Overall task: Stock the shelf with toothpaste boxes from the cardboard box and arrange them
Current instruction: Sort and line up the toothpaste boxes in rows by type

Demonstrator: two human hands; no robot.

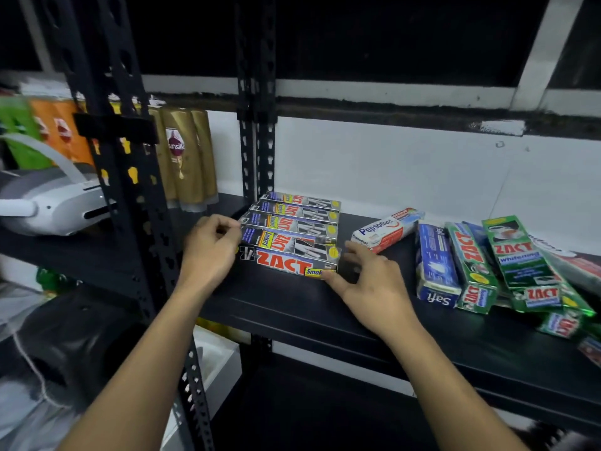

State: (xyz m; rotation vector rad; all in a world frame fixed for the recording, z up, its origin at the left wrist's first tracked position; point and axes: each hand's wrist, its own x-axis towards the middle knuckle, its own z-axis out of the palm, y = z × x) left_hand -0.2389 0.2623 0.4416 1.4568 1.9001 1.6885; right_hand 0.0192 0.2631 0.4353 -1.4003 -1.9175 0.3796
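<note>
Five Zact Smokers boxes [292, 236] sat rowed on shelf [292, 307]; left hand [208, 252] pinched their left ends, right hand [367, 281] open against the right; Pepsodent box [387, 229] and green Zact boxes [520, 265] lay unsorted; cardboard box unseen

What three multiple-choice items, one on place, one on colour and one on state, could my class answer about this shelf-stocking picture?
1. Where does the Pepsodent box lie?
A. right of the Zact Smokers row
B. left of it
C. on top of it

2. The Safi box is mainly
A. orange
B. blue
C. gold

3. The hands, left and right, are
A. lifting a box clear
B. at the two ends of the row
C. off the shelf

Answers: 1 A, it lies beyond the row's right end; 2 B, blue faces; 3 B, one hand at each end.
</note>
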